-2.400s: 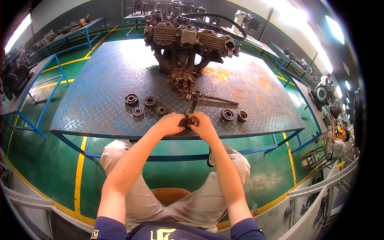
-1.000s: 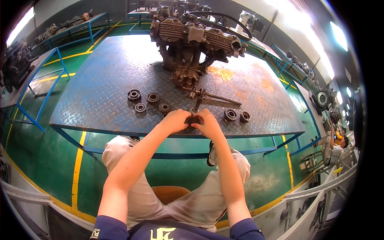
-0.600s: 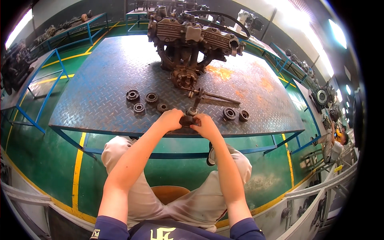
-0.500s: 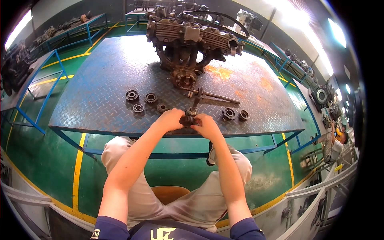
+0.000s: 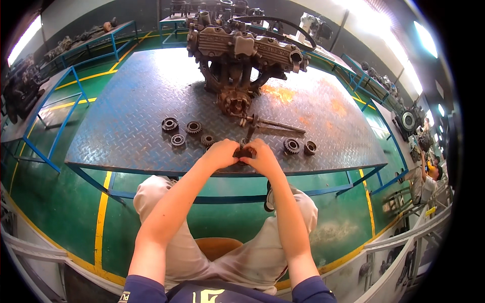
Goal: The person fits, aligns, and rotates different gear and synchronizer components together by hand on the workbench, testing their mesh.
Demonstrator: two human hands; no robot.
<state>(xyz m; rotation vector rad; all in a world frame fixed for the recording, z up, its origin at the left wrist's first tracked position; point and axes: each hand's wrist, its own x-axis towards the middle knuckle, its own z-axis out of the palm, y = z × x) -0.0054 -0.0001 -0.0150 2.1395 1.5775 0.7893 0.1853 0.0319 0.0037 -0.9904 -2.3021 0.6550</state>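
Close to the table's front edge, my left hand (image 5: 222, 153) and my right hand (image 5: 259, 156) meet with bent fingers around a dark gear (image 5: 243, 153). My fingers cover most of it. Just behind them a short shaft (image 5: 250, 132) rises, its lower end hidden by the hands. Left of my hands lie several loose metal gears: a small one (image 5: 207, 140) nearest the left hand, a toothed one (image 5: 193, 127), a wide one (image 5: 170, 124) and a ring-like one (image 5: 178, 140). On the right sit a larger gear (image 5: 291, 146) and a narrower gear (image 5: 310, 147).
A brown engine block (image 5: 242, 48) stands at the back of the blue-framed steel table (image 5: 126, 121). A long metal shaft (image 5: 283, 126) lies before it. Side benches (image 5: 93, 38) hold machine parts. At far right a person (image 5: 424, 184) sits near a metal railing.
My hands have drawn closer together around the gear, the right one shifting slightly and hiding more of it. The whole view has moved a little; the loose gears stay in place.
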